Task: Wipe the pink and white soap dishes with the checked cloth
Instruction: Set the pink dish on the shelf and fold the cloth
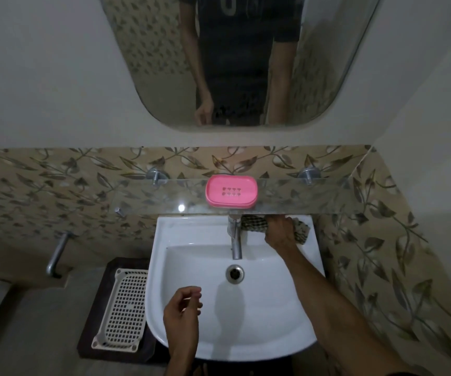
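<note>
Far left, we note a metal pipe point(56, 256) against the leaf-patterned tiles point(42, 185), then a white lattice tray point(122, 305) on the floor beside the white basin point(191, 232). Our left hand point(182, 308) hangs over the basin's front edge, fingers loosely curled, holding nothing. The pink soap dish point(231, 191) sits mid-way along the glass shelf point(110, 194), under the mirror point(151, 77). Right of the tap point(235, 240), at the basin's back right corner, our right hand point(280, 232) grips the checked cloth point(254, 225).
</note>
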